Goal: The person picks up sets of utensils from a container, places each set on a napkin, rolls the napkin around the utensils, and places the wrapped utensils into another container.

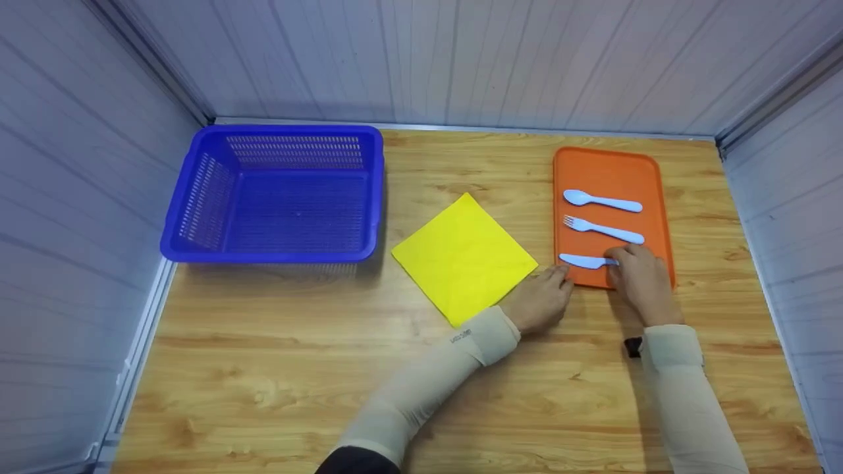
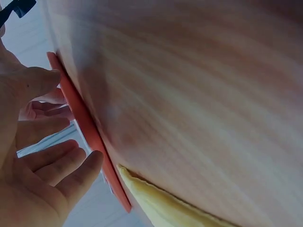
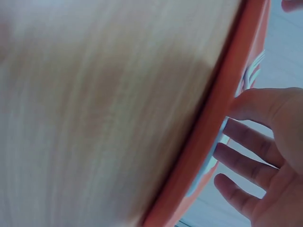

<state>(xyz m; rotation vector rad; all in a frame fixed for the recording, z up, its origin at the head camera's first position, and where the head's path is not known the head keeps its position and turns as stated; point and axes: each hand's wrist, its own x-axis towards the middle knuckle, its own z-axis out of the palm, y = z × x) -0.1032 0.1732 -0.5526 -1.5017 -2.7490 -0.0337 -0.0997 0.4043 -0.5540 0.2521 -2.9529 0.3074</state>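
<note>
A light-blue plastic knife [image 1: 583,261] lies along the near end of an orange tray [image 1: 606,172]. My right hand [image 1: 637,282] pinches the knife's handle end between thumb and fingers; the right wrist view has the thumb [image 3: 255,105] low at the tray's rim. Above the knife, on the same tray, are a fork [image 1: 609,230] and a spoon [image 1: 606,201] of the same light blue. My left hand [image 1: 540,299] is at the tray's near left corner, its fingers loosely bent and holding nothing. In the left wrist view, those fingers [image 2: 78,177] overlap the tray's edge.
A yellow square napkin [image 1: 464,257] lies left of the tray, one corner close to my left hand. A blue basket [image 1: 296,258] with slotted sides stands at the back left. Pale panels [image 1: 421,66] wall the wooden table [image 1: 276,368] at the back and sides.
</note>
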